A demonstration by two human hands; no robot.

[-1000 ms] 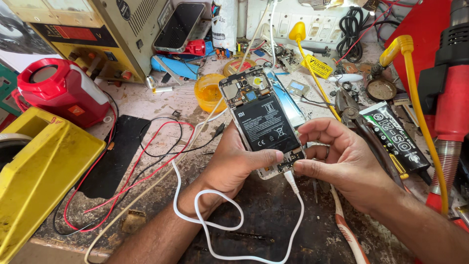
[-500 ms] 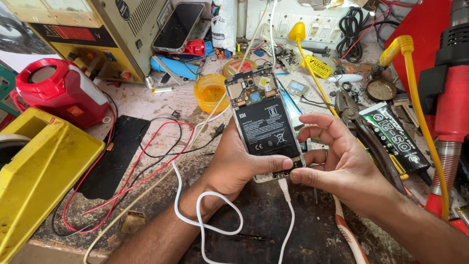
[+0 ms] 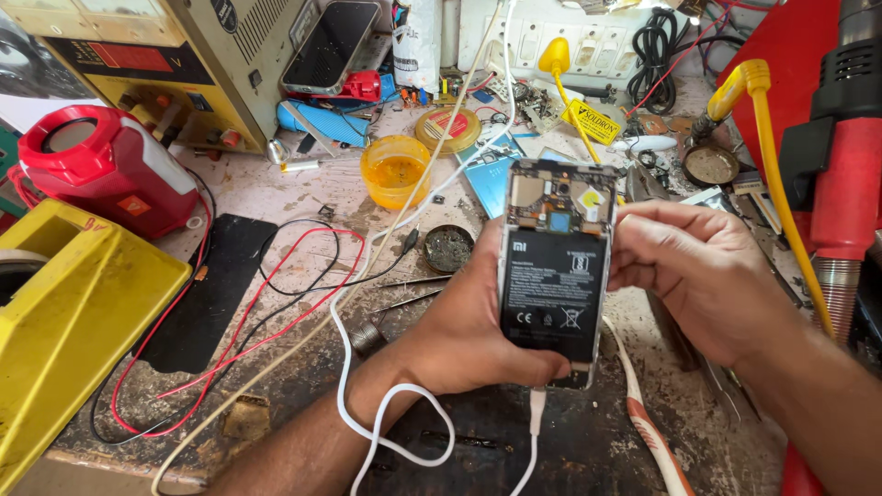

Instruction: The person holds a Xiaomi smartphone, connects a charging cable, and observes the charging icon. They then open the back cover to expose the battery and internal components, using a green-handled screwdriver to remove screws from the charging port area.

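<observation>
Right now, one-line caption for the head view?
Both hands, left hand and right hand, hold an opened phone with white cable plugged in.

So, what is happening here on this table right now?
A person holds an opened phone, its back cover off so the black battery and circuit board show. The left hand cradles it from the side and below; the right hand grips its right edge. A white cable is plugged into the phone's bottom end and loops down over the worn workbench. Around it lie red and black wires, an orange tub, a red speaker and a yellow case.
</observation>
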